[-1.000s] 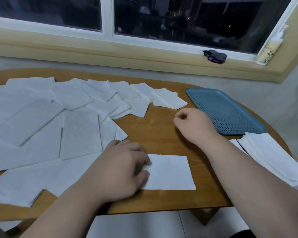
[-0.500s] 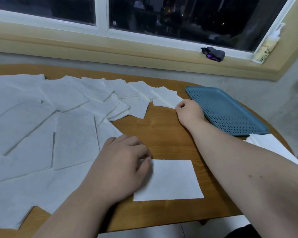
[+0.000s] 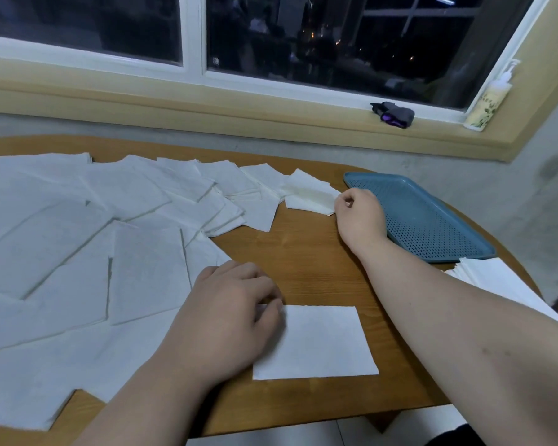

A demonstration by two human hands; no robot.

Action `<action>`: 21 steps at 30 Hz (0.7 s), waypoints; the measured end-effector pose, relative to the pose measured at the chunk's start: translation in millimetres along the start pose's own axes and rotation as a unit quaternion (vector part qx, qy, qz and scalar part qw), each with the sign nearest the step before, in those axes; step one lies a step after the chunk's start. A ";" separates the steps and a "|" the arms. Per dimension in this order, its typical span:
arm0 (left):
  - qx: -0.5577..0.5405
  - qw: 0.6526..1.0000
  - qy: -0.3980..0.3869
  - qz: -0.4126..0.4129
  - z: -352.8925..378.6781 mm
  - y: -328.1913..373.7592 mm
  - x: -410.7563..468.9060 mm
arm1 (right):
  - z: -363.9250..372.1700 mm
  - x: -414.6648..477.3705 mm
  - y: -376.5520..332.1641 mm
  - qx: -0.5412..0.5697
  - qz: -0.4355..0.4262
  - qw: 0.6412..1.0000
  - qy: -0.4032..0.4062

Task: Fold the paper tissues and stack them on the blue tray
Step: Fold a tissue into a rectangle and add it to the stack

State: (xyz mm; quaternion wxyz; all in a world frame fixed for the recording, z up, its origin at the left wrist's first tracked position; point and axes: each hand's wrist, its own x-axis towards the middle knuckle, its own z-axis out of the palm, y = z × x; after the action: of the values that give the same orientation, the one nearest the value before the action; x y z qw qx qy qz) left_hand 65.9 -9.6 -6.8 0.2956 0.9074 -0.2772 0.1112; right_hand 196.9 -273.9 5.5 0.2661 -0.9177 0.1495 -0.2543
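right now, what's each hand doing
Left hand: rests on the folded tissue, grip cannot be told.
Right hand: pinching a loose tissue by its corner.
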 end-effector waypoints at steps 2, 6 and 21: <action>-0.008 1.000 0.007 -0.004 -1.3 0.1 1.0 | -15.7 -11.2 -13.0 0.021 -0.028 0.999 0.007; -0.034 0.999 0.023 -0.013 -5.3 1.0 2.5 | -61.0 -54.4 -43.9 0.110 -0.066 0.991 0.021; -0.305 0.942 0.060 -0.130 -19.8 27.3 -11.5 | -142.6 -147.6 -60.0 0.402 0.061 0.912 -0.063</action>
State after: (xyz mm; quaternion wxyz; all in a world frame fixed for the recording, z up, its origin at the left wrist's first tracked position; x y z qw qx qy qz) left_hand 40.2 -11.0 17.8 0.5859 0.7938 -0.1589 0.0364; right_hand 5.4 -223.4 86.2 0.6359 -0.7366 0.0734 -0.2183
